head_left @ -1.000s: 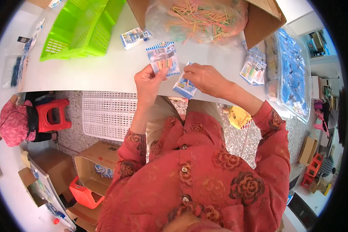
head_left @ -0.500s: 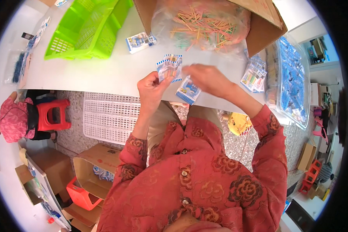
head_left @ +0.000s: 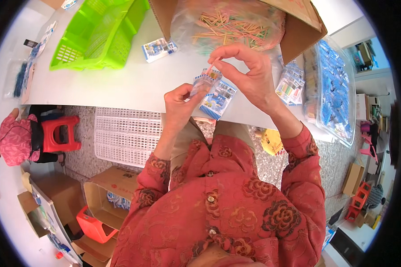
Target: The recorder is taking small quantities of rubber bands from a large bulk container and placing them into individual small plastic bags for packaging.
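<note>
My left hand [head_left: 178, 106] is closed, pinching a small blue-and-white plastic packet [head_left: 203, 84] by its lower part, above the table's near edge. Over the packet's upper end, my right hand [head_left: 251, 73] is closed, its thumb and forefinger pinching a thin pink stick [head_left: 210, 68]. The stick's lower end meets the packet top; whether it is inside is too small to tell. Right under the hands, another blue-and-white packet [head_left: 218, 101] lies flat on the white table [head_left: 116, 86]. Beyond them is a clear bag full of thin coloured sticks [head_left: 231, 29].
A cardboard box [head_left: 302, 35] holds the bag. Packets [head_left: 292, 84] lie to the right, beside a clear bin of blue packets [head_left: 333, 89]. A green basket [head_left: 113, 49] and a packet [head_left: 158, 50] are at the left. Another person [head_left: 20, 138] is near a red stool [head_left: 60, 133].
My right hand has moved up from beside the packet on the table and now pinches a pink stick. My left hand and its packet have shifted slightly right and down.
</note>
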`<act>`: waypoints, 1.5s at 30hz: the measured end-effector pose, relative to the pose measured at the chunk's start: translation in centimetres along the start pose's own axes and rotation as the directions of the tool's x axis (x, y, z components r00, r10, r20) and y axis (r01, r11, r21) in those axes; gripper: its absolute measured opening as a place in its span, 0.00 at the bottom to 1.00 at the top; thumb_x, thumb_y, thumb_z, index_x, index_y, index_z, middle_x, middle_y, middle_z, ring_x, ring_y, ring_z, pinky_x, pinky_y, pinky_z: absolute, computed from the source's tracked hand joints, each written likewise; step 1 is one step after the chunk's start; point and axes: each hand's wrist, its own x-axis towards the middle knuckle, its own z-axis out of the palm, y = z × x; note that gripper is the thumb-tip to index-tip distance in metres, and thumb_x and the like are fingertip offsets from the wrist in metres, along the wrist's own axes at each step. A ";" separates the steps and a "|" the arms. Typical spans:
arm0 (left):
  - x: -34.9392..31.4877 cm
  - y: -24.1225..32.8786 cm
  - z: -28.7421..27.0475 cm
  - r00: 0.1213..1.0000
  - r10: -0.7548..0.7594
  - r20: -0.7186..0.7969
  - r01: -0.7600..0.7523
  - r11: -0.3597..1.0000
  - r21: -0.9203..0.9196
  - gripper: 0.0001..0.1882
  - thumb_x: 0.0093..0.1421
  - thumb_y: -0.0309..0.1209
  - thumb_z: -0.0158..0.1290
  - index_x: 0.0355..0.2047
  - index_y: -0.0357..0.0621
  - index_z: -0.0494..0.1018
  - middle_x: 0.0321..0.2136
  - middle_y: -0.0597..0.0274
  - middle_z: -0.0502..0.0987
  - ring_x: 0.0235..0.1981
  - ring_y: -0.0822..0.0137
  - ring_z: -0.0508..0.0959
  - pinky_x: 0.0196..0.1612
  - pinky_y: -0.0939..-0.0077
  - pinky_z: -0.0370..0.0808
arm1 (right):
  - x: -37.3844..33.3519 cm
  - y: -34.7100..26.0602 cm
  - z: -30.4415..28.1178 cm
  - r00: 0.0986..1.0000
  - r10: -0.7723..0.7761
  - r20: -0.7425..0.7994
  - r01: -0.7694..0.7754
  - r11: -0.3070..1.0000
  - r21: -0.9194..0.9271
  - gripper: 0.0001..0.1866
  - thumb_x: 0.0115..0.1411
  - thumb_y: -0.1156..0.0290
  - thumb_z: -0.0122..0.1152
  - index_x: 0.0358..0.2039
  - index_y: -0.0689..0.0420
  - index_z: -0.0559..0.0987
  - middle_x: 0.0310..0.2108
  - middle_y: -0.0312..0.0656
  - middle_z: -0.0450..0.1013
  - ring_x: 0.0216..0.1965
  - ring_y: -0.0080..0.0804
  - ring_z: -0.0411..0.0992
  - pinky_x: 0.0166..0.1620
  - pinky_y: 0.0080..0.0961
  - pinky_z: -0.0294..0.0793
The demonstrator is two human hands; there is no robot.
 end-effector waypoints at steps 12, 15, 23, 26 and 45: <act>0.3 0.8 -0.1 0.995 0.005 0.102 -0.007 1.000 0.020 0.04 0.51 0.24 0.60 0.27 0.36 0.77 0.18 0.70 0.75 0.20 0.84 0.68 0.22 0.87 0.64 | -0.2 0.8 0.6 0.994 0.066 0.092 -0.065 0.998 -0.015 0.05 0.55 0.77 0.59 0.33 0.60 0.79 0.35 0.37 0.75 0.39 0.25 0.71 0.43 0.23 0.70; 0.3 1.0 0.1 0.993 -0.008 0.118 0.010 1.000 -0.015 0.04 0.52 0.24 0.60 0.27 0.36 0.77 0.19 0.70 0.76 0.21 0.84 0.69 0.23 0.87 0.64 | -0.1 1.8 0.6 0.985 -0.002 0.175 0.017 0.996 -0.089 0.07 0.56 0.75 0.58 0.36 0.59 0.79 0.38 0.40 0.74 0.42 0.29 0.70 0.45 0.26 0.69; 0.0 -1.7 -1.2 0.993 -0.104 -0.060 0.094 0.983 -0.160 0.09 0.55 0.22 0.57 0.37 0.35 0.77 0.28 0.70 0.77 0.27 0.82 0.70 0.30 0.88 0.67 | 0.2 2.6 0.6 0.984 0.045 0.173 -0.023 0.992 -0.124 0.11 0.58 0.72 0.55 0.42 0.58 0.78 0.44 0.43 0.73 0.44 0.36 0.71 0.46 0.30 0.71; 0.7 -3.4 -2.3 0.984 -0.095 -0.149 0.081 0.992 -0.101 0.09 0.55 0.22 0.57 0.37 0.33 0.76 0.30 0.64 0.78 0.29 0.77 0.74 0.34 0.84 0.72 | 1.4 6.5 -1.4 0.981 0.118 0.153 -0.083 0.973 -0.217 0.12 0.57 0.73 0.56 0.42 0.59 0.78 0.41 0.44 0.74 0.39 0.37 0.73 0.43 0.30 0.72; 0.8 -6.2 -2.1 0.994 -0.035 -0.103 0.027 0.996 -0.079 0.08 0.56 0.21 0.56 0.37 0.34 0.77 0.29 0.71 0.76 0.28 0.83 0.69 0.31 0.87 0.67 | 6.5 18.4 -1.9 0.762 0.146 0.631 0.509 0.467 -0.723 0.07 0.50 0.78 0.51 0.30 0.60 0.75 0.39 0.46 0.72 0.43 0.43 0.72 0.45 0.36 0.73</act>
